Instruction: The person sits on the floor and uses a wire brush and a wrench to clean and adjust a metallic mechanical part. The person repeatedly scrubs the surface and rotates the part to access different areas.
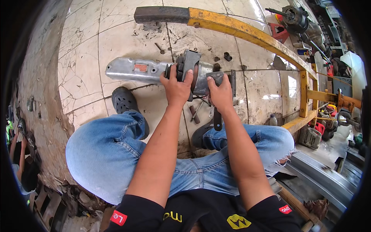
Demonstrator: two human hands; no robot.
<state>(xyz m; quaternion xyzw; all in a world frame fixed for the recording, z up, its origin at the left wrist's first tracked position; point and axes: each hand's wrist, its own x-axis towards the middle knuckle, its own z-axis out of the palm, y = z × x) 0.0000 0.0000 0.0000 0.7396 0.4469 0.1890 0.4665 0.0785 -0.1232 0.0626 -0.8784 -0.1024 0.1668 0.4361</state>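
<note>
A grey metal machine part [201,83], roughly cylindrical with dark blocky ends, is held low over the floor between my knees. My left hand [177,87] is closed around its left end, the thumb on the near side and the fingers reaching over the dark pieces. On its right end my right hand [221,92] grips a grey block, thumb on top. A long silver metal cover [125,69] with a red label lies to the left, its right end behind my left hand. Beneath the part are a wrench [211,112], a dark flat bar with a hole [218,121] and a short brown rod [194,115].
A yellow steel frame [247,29] with a dark end arches across the far side and right. A loose bolt [159,48] and a small black piece [228,57] lie on the tiles. Machine parts [305,29] crowd the right. Another person's arms [22,145] show at far left.
</note>
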